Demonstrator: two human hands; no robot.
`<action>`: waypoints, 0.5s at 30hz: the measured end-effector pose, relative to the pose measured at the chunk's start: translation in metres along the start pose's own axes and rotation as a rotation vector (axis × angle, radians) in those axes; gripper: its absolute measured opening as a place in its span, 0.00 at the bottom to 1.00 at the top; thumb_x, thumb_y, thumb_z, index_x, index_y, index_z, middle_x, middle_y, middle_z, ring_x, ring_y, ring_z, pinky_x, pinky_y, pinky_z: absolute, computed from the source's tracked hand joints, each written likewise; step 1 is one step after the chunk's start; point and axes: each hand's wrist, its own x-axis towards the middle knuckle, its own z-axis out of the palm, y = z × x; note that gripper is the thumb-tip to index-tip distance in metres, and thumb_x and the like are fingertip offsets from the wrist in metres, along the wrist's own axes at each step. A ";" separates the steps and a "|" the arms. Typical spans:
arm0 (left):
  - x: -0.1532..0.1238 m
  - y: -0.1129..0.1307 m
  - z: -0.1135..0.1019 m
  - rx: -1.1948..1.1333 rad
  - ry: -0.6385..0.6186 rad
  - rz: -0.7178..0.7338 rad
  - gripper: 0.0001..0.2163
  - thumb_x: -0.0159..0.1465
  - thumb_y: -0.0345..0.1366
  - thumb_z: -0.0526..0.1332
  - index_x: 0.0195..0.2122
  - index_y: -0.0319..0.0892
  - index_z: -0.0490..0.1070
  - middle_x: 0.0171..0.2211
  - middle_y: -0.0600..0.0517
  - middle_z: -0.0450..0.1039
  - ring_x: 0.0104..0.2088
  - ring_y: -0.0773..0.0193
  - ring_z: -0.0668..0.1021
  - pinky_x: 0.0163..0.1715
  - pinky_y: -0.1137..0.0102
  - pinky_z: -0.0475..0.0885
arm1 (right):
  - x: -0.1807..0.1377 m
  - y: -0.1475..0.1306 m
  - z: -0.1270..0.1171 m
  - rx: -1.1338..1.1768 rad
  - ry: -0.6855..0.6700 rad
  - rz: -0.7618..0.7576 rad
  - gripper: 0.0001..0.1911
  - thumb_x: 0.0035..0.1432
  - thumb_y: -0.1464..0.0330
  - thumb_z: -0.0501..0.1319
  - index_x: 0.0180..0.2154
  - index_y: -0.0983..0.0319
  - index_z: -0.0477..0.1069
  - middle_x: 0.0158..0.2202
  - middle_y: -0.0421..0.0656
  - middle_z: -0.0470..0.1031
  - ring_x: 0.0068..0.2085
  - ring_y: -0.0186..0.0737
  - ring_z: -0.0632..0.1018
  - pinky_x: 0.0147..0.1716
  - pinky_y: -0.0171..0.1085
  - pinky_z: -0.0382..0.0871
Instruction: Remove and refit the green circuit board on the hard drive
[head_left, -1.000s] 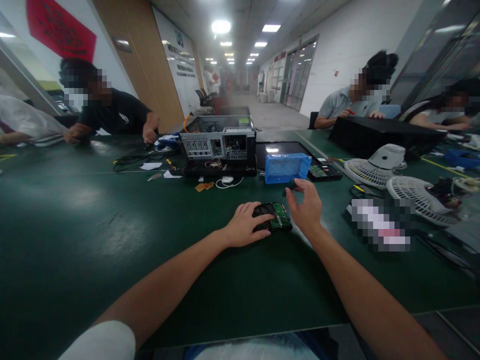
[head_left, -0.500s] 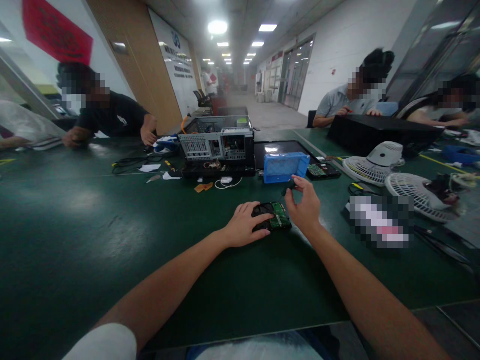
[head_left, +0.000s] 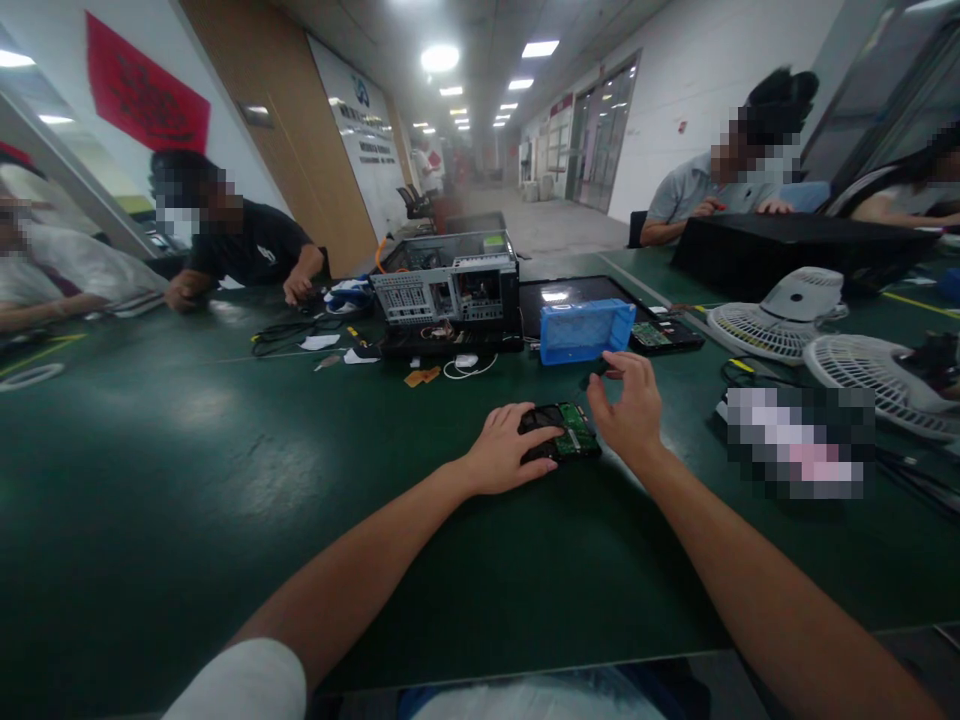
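A hard drive (head_left: pixel 576 436), black with a green circuit board face up, lies flat on the table in front of me. My left hand (head_left: pixel 510 448) grips it from the left, its fingers spread over the black part and one fingertip by the board. Just beyond its right side, my right hand (head_left: pixel 628 408) pinches the dark handle of a small screwdriver (head_left: pixel 596 374). The handle slants down to the left toward the board. Its thin shaft is barely visible, and I cannot tell whether the tip touches the drive.
Behind the drive stand a blue plastic bin (head_left: pixel 585 332) and an opened computer case (head_left: pixel 450 290). A dark flat panel (head_left: pixel 570 291) and another circuit-board device (head_left: pixel 664 334) lie beyond. White fan parts (head_left: pixel 772 318) are to the right. Several people sit around the green table (head_left: pixel 187 500).
The whole view has shifted, so everything sits slightly further right. My left hand stays on the hard drive; my right hand still holds the screwdriver, its handle now slightly farther from the board.
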 end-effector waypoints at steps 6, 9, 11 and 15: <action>0.001 0.001 -0.002 -0.010 -0.007 -0.003 0.26 0.68 0.55 0.58 0.66 0.59 0.64 0.67 0.45 0.52 0.65 0.41 0.59 0.63 0.45 0.57 | -0.005 0.005 0.004 0.007 -0.030 0.029 0.23 0.62 0.68 0.61 0.58 0.59 0.63 0.51 0.51 0.71 0.44 0.47 0.77 0.45 0.52 0.76; 0.001 0.001 -0.002 -0.014 -0.007 -0.003 0.26 0.68 0.55 0.58 0.65 0.59 0.64 0.67 0.45 0.52 0.65 0.41 0.59 0.62 0.44 0.57 | -0.005 0.004 0.005 -0.011 -0.019 0.040 0.22 0.61 0.67 0.62 0.57 0.59 0.63 0.48 0.50 0.71 0.42 0.47 0.76 0.45 0.51 0.75; 0.000 0.001 -0.003 -0.015 -0.011 0.001 0.26 0.68 0.56 0.58 0.66 0.59 0.63 0.67 0.44 0.51 0.65 0.41 0.60 0.62 0.44 0.58 | -0.004 0.003 0.005 -0.020 -0.019 0.030 0.22 0.61 0.66 0.63 0.56 0.59 0.64 0.48 0.49 0.71 0.42 0.46 0.76 0.44 0.51 0.75; 0.000 0.000 -0.002 -0.012 -0.007 -0.002 0.26 0.67 0.56 0.58 0.66 0.59 0.64 0.67 0.44 0.51 0.65 0.41 0.60 0.62 0.44 0.58 | -0.001 0.001 0.002 -0.029 -0.026 0.010 0.22 0.61 0.65 0.63 0.55 0.59 0.64 0.47 0.49 0.70 0.42 0.47 0.75 0.44 0.51 0.74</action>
